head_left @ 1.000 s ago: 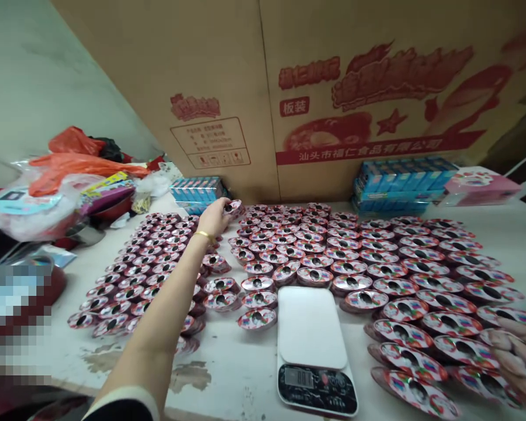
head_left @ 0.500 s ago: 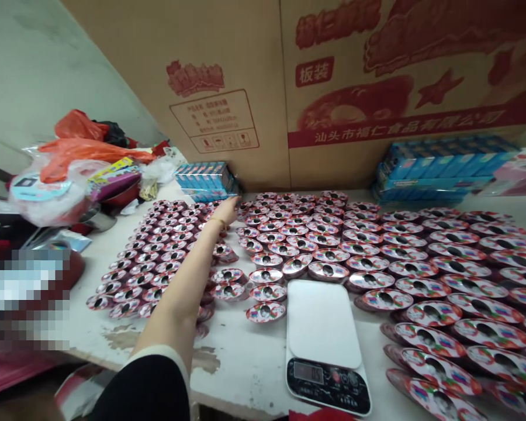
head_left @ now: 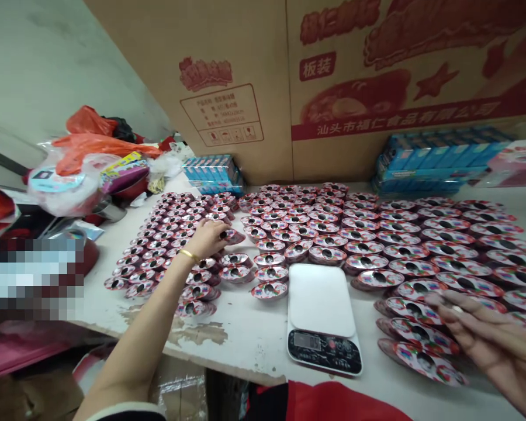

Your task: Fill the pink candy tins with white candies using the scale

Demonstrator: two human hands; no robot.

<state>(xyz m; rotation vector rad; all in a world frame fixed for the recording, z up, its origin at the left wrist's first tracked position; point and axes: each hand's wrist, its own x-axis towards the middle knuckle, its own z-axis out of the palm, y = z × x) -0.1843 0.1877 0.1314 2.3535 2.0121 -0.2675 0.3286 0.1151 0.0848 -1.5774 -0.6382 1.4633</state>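
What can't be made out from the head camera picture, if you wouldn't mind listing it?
Head view:
- The digits on the kitchen scale are too small and blurred to read.
- The left hand hides the red-and-silver packs beneath it.
- The right hand is cut off by the frame's edges and covers packs below.
- A pixelated patch at left obscures whatever lies there.
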